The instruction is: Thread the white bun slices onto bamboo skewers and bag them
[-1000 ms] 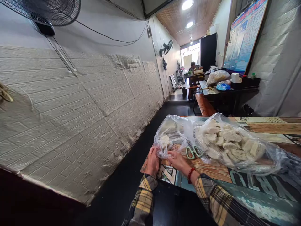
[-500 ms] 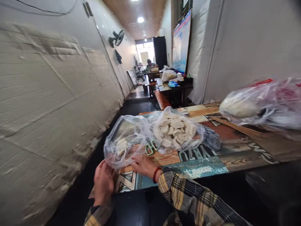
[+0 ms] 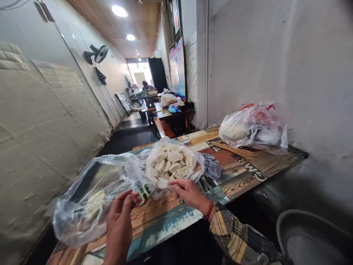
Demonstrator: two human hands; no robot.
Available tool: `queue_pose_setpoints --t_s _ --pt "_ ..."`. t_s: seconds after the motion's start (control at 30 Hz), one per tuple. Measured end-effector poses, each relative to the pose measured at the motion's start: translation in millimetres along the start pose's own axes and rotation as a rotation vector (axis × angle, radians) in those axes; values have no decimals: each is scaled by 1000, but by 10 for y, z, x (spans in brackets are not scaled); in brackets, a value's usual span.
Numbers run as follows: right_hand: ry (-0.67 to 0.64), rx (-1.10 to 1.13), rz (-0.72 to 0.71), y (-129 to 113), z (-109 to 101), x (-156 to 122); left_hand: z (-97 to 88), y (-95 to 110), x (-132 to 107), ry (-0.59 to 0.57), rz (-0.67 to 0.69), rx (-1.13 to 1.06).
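Observation:
On the table a clear plastic bag (image 3: 154,167) lies open, filled with pale, off-white sliced pieces (image 3: 175,157). My right hand (image 3: 191,195) is at its near edge, index finger and thumb stretched towards the pieces at the front, nothing visible between them. My left hand (image 3: 121,217) is lifted over the table, fingers loosely bent, with nothing visible in it. Just beyond its fingertips lie scissors with pale green handles (image 3: 143,193). Left of that hand, a larger clear plastic bag (image 3: 63,224) holds a few pale pieces (image 3: 96,202).
Thin wooden skewers (image 3: 234,150) lie at the right, before a tied plastic bag (image 3: 234,129) with pale contents. A crumpled grey cloth-like bundle (image 3: 212,165) sits beside the filled bag. A grey basin (image 3: 306,235) stands low at right. Far back, a person (image 3: 149,87) sits at another table.
The view has turned right. My hands have left the near edge of the left bag; the right hand has moved over to the filled bag, and the left is now near the scissors.

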State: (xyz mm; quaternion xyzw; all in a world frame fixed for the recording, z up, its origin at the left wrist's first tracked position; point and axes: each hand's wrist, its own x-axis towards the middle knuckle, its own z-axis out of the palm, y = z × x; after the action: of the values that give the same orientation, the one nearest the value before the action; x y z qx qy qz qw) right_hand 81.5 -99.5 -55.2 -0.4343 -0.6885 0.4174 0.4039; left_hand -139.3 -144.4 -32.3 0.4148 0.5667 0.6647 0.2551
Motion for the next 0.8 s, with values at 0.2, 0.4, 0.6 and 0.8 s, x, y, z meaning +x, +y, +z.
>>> queue_pose_setpoints --t_s 0.2,0.4,0.6,0.8 --pt "374 -224 95 687 -1166 114 940 41 -179 -324 -37 -23" --pt "584 -572 195 1153 -2222 8 1665 -94 -206 -553 23 -37" --pt "638 -925 362 1375 -2869 -188 1860 -248 -205 -584 -42 -70" --pt "538 -1111 451 1453 -3036 -252 1769 -190 -198 -571 -142 -104"
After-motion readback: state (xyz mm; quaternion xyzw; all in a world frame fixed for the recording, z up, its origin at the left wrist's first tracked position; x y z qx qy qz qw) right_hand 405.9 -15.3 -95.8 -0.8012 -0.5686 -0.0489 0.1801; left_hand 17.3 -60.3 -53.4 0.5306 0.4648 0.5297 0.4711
